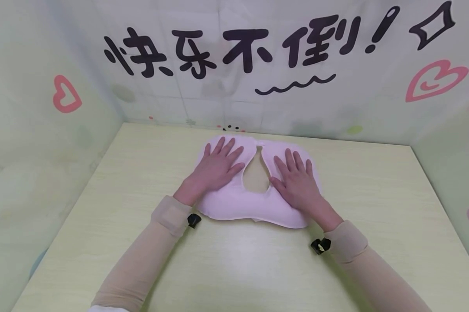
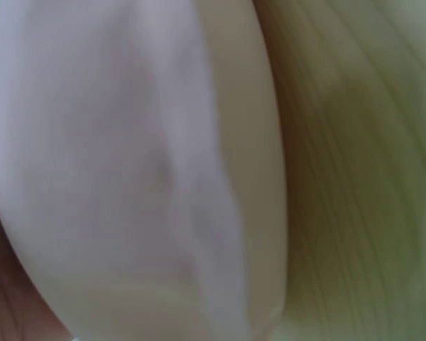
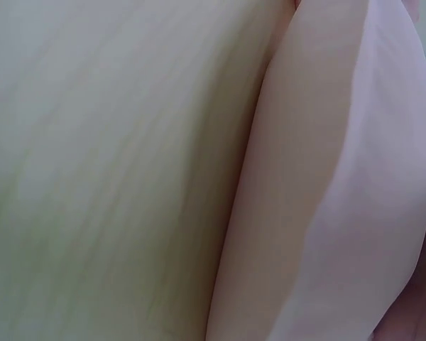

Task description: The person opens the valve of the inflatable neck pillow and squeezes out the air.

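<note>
A pale pink U-shaped neck pillow (image 1: 234, 203) lies flat on the table, its two ends meeting at the far side around a teardrop-shaped opening. On its left arm rests my left hand (image 1: 218, 168), palm down with the fingers spread. My right hand (image 1: 298, 184) lies the same way on the right arm of the pillow, its thumb by the opening. Close up in the left wrist view, the pillow's side (image 2: 106, 156) fills much of the picture, slightly blurred. The right wrist view shows the pillow's edge (image 3: 312, 185) along the tabletop.
The light wood-grain table (image 1: 234, 268) reaches back to a white printed backdrop (image 1: 242, 108) with black characters and pink hearts. Side panels of similar cloth stand at left and right. A small black wrist camera (image 1: 194, 220) sits by the left cuff, another (image 1: 320, 246) by the right.
</note>
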Demonstrator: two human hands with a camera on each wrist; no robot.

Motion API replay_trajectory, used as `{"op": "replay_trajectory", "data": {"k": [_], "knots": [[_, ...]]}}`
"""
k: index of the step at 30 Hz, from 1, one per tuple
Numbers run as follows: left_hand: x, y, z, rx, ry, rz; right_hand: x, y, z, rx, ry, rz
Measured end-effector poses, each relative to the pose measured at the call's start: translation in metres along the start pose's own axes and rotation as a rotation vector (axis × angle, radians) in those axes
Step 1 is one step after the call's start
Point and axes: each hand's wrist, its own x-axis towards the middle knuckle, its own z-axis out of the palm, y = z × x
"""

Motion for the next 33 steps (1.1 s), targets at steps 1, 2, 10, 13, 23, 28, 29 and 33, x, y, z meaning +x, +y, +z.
{"op": "replay_trajectory", "data": {"k": [1, 2, 10, 13, 23, 28, 29, 33], "knots": [[0.0, 0.0, 0.0, 0.001, -0.001, 0.001, 0.0, 0.0, 0.0, -0.002, -0.001, -0.001], [0.0, 0.0, 0.0, 0.002, -0.003, 0.003, 0.0, 0.0, 0.0, -0.002, -0.001, -0.002], [-0.002, 0.0, -0.002, 0.017, -0.034, 0.0, -0.001, -0.003, -0.001, -0.006, -0.032, -0.003], [-0.002, 0.0, -0.003, 0.026, -0.032, 0.008, -0.002, -0.003, -0.002, -0.009, -0.043, 0.002], [-0.005, -0.001, -0.002, 0.021, -0.012, 0.007, -0.005, 0.001, -0.006, 0.016, 0.003, -0.001], [-0.01, 0.002, -0.008, 0.021, -0.004, 0.006, -0.009, -0.003, -0.013, 0.035, 0.038, 0.003], [-0.011, 0.003, -0.01, 0.02, -0.001, 0.007, -0.009, -0.004, -0.014, 0.036, 0.046, 0.004], [-0.016, 0.008, -0.019, 0.028, 0.014, 0.007, -0.011, -0.007, -0.02, 0.037, 0.068, 0.006]]}}
